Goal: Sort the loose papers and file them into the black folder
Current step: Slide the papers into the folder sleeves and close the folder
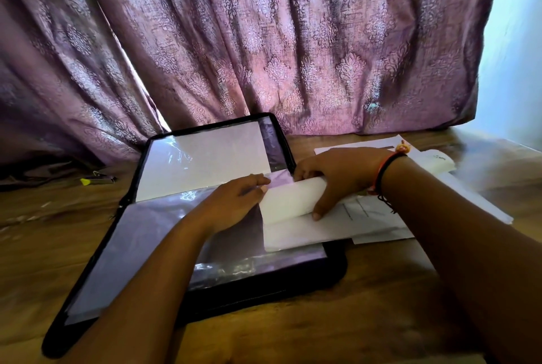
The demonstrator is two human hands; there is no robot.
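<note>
Paper bows into a roll here: my right hand (337, 178) wraps the sheet (293, 202), thumb under, fingers over, at the open black folder's (264, 290) right edge. My left hand (234, 202) rests on the clear sleeve (146, 231); pinching or just pressing, I can't tell. Light, floppy, quick to crease, I'd say, so grip near the leading edge. Loose papers (366, 214) wait just beside.

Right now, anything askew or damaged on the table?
The white sheet in the right hand is curled over on itself at the right edge of the black folder, not flat. The loose papers beneath it lie fanned and skewed. Nothing looks torn or spilled.
</note>
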